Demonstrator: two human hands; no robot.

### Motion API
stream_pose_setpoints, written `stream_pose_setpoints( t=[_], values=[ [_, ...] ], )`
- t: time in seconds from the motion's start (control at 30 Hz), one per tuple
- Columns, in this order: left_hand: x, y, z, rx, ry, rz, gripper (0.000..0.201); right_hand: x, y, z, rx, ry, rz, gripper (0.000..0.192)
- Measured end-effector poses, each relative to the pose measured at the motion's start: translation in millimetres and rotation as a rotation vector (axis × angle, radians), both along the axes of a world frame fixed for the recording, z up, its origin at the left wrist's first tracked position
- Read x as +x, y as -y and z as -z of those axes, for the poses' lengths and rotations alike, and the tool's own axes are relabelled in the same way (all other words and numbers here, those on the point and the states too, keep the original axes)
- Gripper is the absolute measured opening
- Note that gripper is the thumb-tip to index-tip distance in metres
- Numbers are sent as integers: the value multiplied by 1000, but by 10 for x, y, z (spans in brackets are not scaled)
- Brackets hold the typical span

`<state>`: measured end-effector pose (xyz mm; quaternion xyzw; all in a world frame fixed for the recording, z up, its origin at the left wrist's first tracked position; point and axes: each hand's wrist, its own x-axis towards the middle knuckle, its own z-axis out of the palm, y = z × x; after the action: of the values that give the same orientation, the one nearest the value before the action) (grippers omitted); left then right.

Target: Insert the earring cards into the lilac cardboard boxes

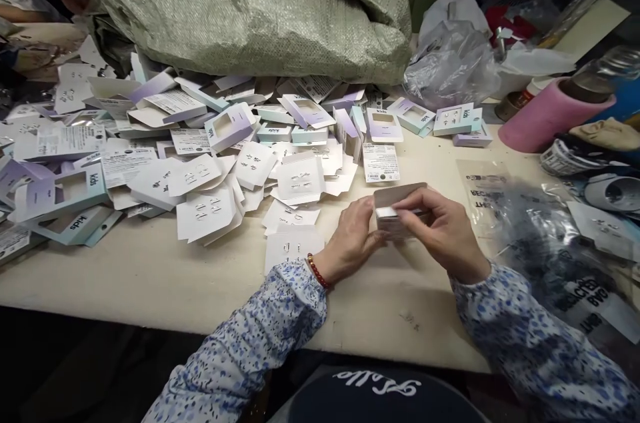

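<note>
Both my hands meet over the cream table [150,276], a little right of centre. My left hand [353,240] and my right hand [440,230] together grip a small white cardboard box [397,200], with its flap raised toward the far side. My fingers cover most of the box. A red bead bracelet [318,271] circles my left wrist. Loose white insert cards [300,180] lie just left of my hands.
A heap of flat and folded small boxes marked "kids" [75,193] covers the table's left and back. A big woven sack [250,10] lies behind it. Clear plastic bags [540,236] sit on the right, with a pink roll [545,118] and crumpled plastic [450,66] beyond.
</note>
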<state>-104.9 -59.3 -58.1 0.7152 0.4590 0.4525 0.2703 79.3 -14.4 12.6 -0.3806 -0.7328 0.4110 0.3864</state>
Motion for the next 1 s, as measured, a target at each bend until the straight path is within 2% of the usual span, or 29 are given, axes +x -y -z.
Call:
stream_pose_setpoints(
  t=[0.07,0.13,0.27,0.37,0.53,0.67,0.73,0.83,1.0],
  values=[
    [3,12,-38,89,-67,-133,58,45,-35,81,-35,-37,63,7],
    [17,42,-116,216,-56,-228,57,70,-38,117,-50,-73,66,5],
    [75,120,-302,418,-79,-274,35,35,51,39,17,-158,38,13],
    [69,141,-366,500,-137,-294,26,-3,99,18,104,-178,42,14],
    [-48,64,-304,467,-241,-266,23,69,34,217,214,-82,29,12],
    [-77,15,-279,448,-241,-245,20,188,-67,281,497,50,74,10],
    [-63,23,-289,435,-225,-247,20,216,-100,282,564,98,64,8],
    [-33,57,-287,466,-190,-286,22,201,-92,324,545,36,67,11],
    [-7,81,-224,482,-127,-336,41,92,4,444,333,-231,114,44]
  ],
)
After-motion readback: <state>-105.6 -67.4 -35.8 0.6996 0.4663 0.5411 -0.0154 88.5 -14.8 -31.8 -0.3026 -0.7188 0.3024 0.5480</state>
